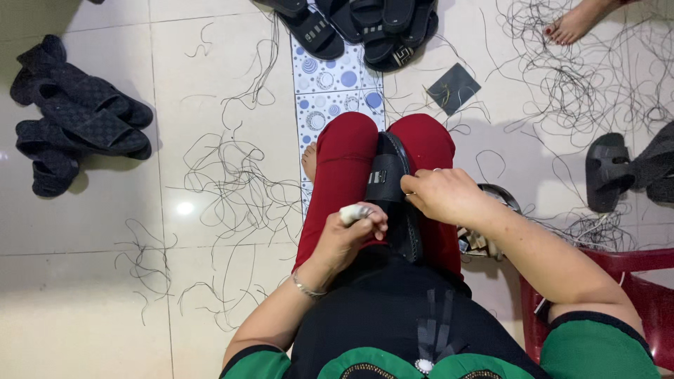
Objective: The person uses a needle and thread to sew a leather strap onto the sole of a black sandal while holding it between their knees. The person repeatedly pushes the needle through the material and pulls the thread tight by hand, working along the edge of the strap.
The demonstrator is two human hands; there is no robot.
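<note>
A black slide sandal (390,175) lies lengthwise between my knees on red trousers. My right hand (442,195) pinches the sandal's right edge and strap with curled fingers. My left hand (351,231) is closed beside the sandal's left edge, gripping a small tool whose white taped end (353,213) sticks out above the fist. A thin bracelet sits on my left wrist.
Dark thread scraps litter the pale tiled floor. Black sandals are piled at far left (74,116) and at top centre (365,24), more at right (621,172). Another person's bare foot (576,24) is top right. A red plastic stool (632,288) stands at my right.
</note>
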